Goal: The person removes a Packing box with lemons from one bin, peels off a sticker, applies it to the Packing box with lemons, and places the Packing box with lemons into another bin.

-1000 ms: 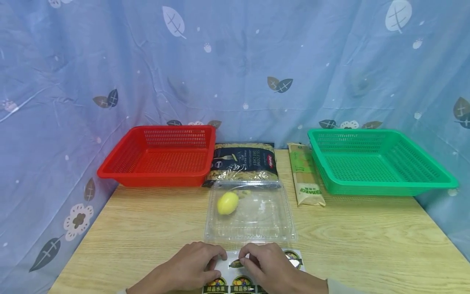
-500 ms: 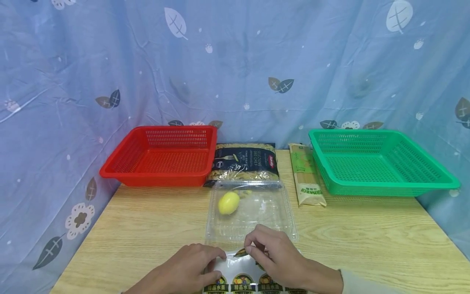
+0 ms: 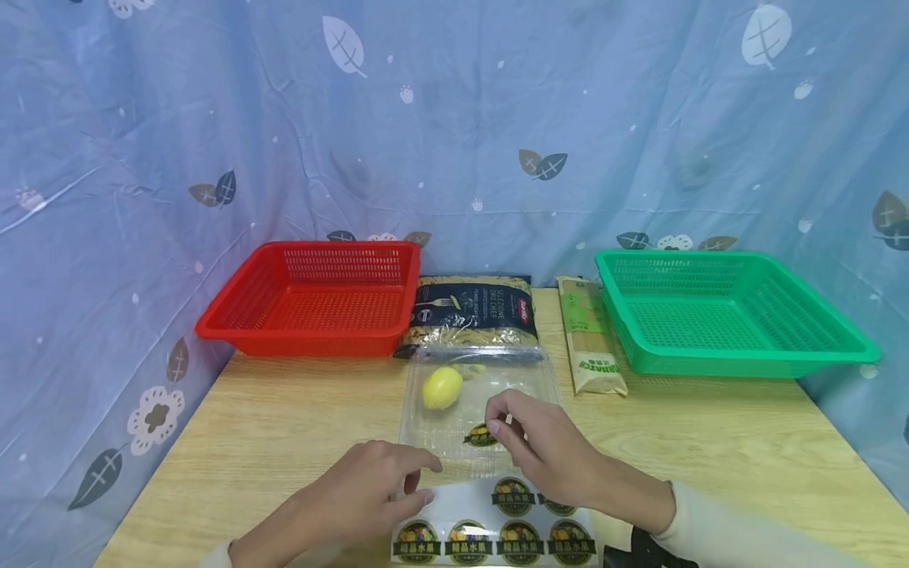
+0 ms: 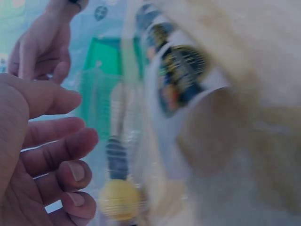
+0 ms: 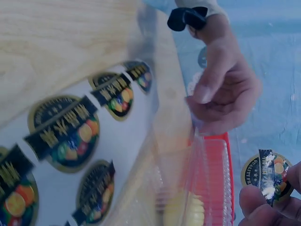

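Note:
My right hand (image 3: 550,450) pinches a round black-and-gold fruit sticker (image 3: 480,435) between thumb and fingertips. In the head view the sticker overlaps the near part of a clear plastic container (image 3: 440,438). Its fruit print and gold lettering show in the right wrist view. A yellow lemon (image 3: 442,388) lies at the container's left side. My left hand (image 3: 358,493) has loosely bent fingers with nothing between them, at the left edge of a white sticker sheet (image 3: 454,502). Several matching stickers are on that sheet. In the left wrist view the sheet's edge curls up.
At the back left stands a red basket (image 3: 312,345), and at the back right a green basket (image 3: 724,363). Between them lie a pasta bag (image 3: 472,312) and a noodle packet (image 3: 592,339). A blue patterned curtain (image 3: 454,118) surrounds the wooden table (image 3: 298,410).
My right hand has peeled the sticker off the sheet and carried it forward over the container's near part. My left hand has come up slightly from the sheet's left edge.

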### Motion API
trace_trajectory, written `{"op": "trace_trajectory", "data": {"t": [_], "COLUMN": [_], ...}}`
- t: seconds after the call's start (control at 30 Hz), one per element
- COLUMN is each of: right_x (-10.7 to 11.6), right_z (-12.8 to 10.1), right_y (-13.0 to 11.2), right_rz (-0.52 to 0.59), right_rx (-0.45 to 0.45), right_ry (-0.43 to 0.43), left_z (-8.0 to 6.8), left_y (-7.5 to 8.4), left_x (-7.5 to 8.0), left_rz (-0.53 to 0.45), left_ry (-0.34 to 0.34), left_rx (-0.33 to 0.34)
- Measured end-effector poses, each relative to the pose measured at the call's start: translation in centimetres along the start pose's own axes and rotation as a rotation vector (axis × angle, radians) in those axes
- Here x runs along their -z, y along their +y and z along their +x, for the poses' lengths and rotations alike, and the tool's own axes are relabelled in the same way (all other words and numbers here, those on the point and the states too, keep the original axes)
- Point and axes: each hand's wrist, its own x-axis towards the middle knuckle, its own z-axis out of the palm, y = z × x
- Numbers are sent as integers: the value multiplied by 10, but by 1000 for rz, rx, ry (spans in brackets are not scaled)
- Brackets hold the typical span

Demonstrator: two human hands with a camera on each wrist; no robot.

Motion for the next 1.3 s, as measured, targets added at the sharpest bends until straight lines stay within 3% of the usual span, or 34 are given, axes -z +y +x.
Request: {"op": "trace_trajectory", "data": {"t": [0.23,0.4,0.6,0.93,1.3], "right_x": [8,11,16,18,13], "right_z": [6,13,19,35,43], "right_y": [8,12,18,34,48], "right_rz": [-36,-5,79,118,185], "right_rx": [-37,-147,-290,-382,-481], "right_ry": [-10,-23,-19,37,9], "left_z": [16,33,57,89,102], "left_y": [3,5,10,4,-2], "left_x": [15,21,23,27,23], "left_rz": [34,3,-50,-208,-216], "left_ry": [201,302,339,385,377], "left_rx": [-52,-34,24,84,168]}}
